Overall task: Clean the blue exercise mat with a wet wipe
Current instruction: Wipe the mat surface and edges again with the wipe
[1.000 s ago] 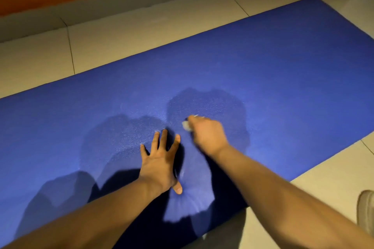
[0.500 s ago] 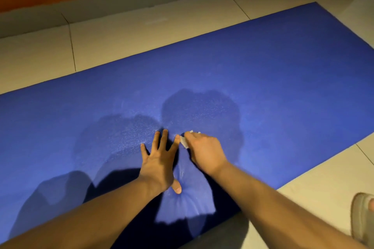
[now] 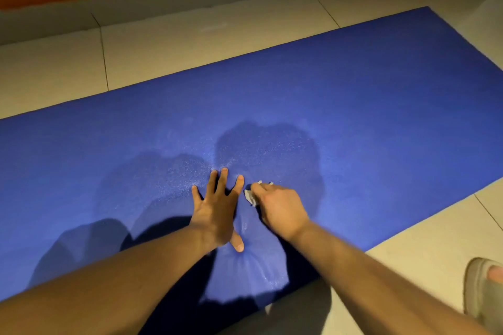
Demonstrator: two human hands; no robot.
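Here, one mat [image 3: 353, 95], left hand [image 3: 217, 212] flat, right hand [image 3: 280, 209] gripping one wipe [image 3: 250, 196]

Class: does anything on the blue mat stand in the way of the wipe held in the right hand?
Only the left hand, pressed flat on the mat just left of the wipe; ahead and rightward nothing visible does.

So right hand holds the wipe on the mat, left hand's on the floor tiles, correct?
Not quite. Head view: the left hand lies flat on the blue mat, fingers spread. The right hand does hold the wipe.
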